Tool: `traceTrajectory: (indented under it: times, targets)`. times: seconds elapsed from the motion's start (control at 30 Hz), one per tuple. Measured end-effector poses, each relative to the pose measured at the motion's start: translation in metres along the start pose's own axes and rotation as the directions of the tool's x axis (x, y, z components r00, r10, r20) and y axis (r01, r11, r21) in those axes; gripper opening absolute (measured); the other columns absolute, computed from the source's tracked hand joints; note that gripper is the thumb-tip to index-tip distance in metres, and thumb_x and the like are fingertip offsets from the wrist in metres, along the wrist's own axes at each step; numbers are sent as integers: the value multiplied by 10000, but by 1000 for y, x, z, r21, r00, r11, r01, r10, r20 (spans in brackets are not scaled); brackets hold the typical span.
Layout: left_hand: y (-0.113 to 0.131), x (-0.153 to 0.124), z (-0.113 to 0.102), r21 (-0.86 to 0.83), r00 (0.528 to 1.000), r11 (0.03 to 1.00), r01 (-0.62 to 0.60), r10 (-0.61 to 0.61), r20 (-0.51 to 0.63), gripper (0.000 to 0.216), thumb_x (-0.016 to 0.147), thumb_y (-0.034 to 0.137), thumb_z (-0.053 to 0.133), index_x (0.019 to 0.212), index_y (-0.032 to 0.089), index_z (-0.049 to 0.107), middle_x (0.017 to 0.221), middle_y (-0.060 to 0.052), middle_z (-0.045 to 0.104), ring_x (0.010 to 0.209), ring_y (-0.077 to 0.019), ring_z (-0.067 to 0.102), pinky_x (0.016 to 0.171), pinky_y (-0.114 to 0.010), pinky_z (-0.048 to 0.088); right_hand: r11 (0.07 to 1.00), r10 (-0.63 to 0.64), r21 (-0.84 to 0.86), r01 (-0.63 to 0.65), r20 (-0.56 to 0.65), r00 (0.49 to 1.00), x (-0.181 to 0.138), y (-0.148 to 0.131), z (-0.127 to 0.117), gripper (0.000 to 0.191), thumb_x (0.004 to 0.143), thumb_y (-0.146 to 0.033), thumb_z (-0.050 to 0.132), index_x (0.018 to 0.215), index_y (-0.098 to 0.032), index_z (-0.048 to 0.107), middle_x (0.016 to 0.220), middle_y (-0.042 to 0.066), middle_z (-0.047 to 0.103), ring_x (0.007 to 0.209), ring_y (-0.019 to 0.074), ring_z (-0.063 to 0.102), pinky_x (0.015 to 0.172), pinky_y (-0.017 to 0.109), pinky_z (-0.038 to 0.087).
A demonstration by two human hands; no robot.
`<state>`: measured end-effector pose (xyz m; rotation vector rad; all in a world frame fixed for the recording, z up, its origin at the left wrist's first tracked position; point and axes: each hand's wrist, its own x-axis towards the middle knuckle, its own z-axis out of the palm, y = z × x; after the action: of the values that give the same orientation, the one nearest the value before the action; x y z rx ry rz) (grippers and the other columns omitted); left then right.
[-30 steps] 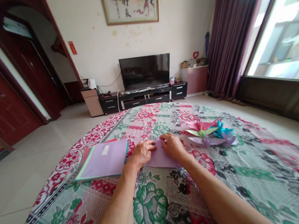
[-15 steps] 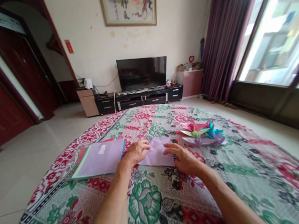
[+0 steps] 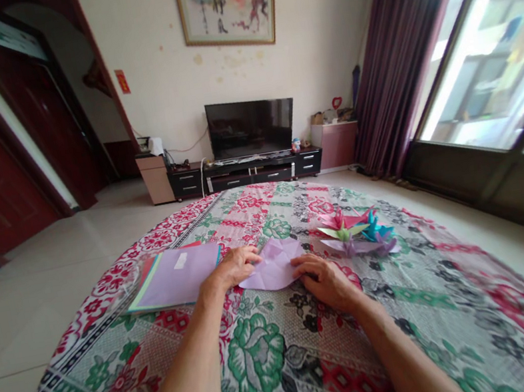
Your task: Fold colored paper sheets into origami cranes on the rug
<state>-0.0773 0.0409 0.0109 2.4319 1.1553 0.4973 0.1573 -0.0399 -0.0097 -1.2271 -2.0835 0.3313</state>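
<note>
to the right of the paper stack (image 3: pixel 170 281), on the patterned tablecloth (image 3: pixel 258 359), lies the lilac sheet (image 3: pixel 274 267), the work piece. crease lines show across its upper part, and its lower edge is bowed. one second ago, both hands met over its upper part and covered much of it; now the hands are set apart and the creased middle is exposed.

the left hand (image 3: pixel 238 265), between the stack and the sheet's middle, has its fingers slightly bent, with the tips at the sheet's left side. whether it pinches the paper cannot be told. it remains near its position of half a second ago.

the right hand (image 3: pixel 324 276), on the side of the sheet away from the stack, has its fingers bent at the right edge; a pinch there cannot be confirmed. half a second ago its fingers were more extended and the sheet's lower edge ran straighter.

farther right of the stack, the folded paper figures (image 3: pixel 378 228) are unchanged. the white label (image 3: pixel 181 261) remains on the stack.
</note>
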Motion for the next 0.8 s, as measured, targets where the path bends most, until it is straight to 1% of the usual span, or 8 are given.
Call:
traceTrajectory:
  times: [0.17, 0.23, 0.37, 0.47, 0.57, 0.67, 0.73, 0.8]
  targets:
    - [-1, -1, -2, -2, 999, 1000, -9, 9, 53, 439, 642, 59, 479, 983, 219, 703, 1275, -32, 554, 1087, -192, 551, 943, -275, 405, 998, 39, -49, -40, -30, 999, 4, -4, 2, 265, 733, -65, 449, 836, -195, 655, 1023, 41, 653, 988, 152, 566, 915, 288, 397]
    - [-1, -1, -1, -1, 998, 1000, -4, 4, 60, 461, 631, 49, 472, 999, 210, 697, 1282, -40, 545, 1094, -194, 543, 949, -273, 400, 991, 62, -119, -66, -39, 997, 8, -7, 2, 237, 744, -81, 444, 820, -181, 645, 940, 46, 663, 915, 153, 577, 860, 262, 401]
    - [0, -1, -1, -6, 998, 1000, 30, -29, 55, 476, 613, 34, 470, 999, 197, 697, 1285, -50, 533, 1054, -200, 560, 920, -271, 426, 943, 129, -302, -142, -61, 990, 15, -12, 4, 186, 765, -133, 444, 689, -172, 609, 726, 29, 626, 732, 143, 556, 719, 231, 374]
    - [4, -2, -3, 2, 996, 999, 43, -43, 78, 478, 613, 28, 471, 1005, 189, 693, 1279, -59, 533, 1066, -206, 552, 934, -275, 417, 899, 196, -375, -225, -115, 974, 22, -12, 9, 192, 774, -169, 454, 661, -175, 609, 703, 26, 615, 703, 137, 541, 673, 222, 343]
    - [8, -2, -5, 21, 995, 998, 55, -56, 87, 485, 619, 26, 467, 1024, 183, 683, 1293, -72, 518, 1115, -209, 522, 961, -282, 395, 864, 279, -394, -314, -146, 949, 28, -13, 13, 194, 774, -186, 467, 677, -179, 635, 710, 35, 633, 718, 147, 552, 667, 227, 336]
    - [9, -2, -5, 37, 997, 999, 36, -38, 69, 470, 627, 33, 453, 1000, 199, 687, 1259, -58, 543, 1087, -194, 535, 938, -275, 406, 841, 346, -381, -384, -166, 923, 32, -15, 17, 193, 773, -191, 473, 780, -190, 666, 772, 43, 667, 750, 170, 568, 677, 247, 343]
    - [7, -2, -3, 50, 998, 999, 16, -19, 53, 457, 629, 40, 447, 978, 208, 690, 1215, -44, 570, 1047, -183, 551, 908, -262, 420, 838, 379, -346, -421, -186, 907, 33, -17, 18, 251, 767, -186, 481, 948, -201, 654, 818, 39, 682, 787, 191, 576, 697, 265, 351]
    - [4, -1, 0, 58, 999, 998, -1, -1, 34, 446, 626, 51, 452, 966, 215, 690, 1179, -30, 589, 1021, -176, 558, 882, -247, 429, 843, 400, -304, -443, -194, 896, 34, -17, 19, 348, 761, -176, 490, 1091, -197, 599, 830, 36, 690, 815, 203, 581, 722, 279, 357]
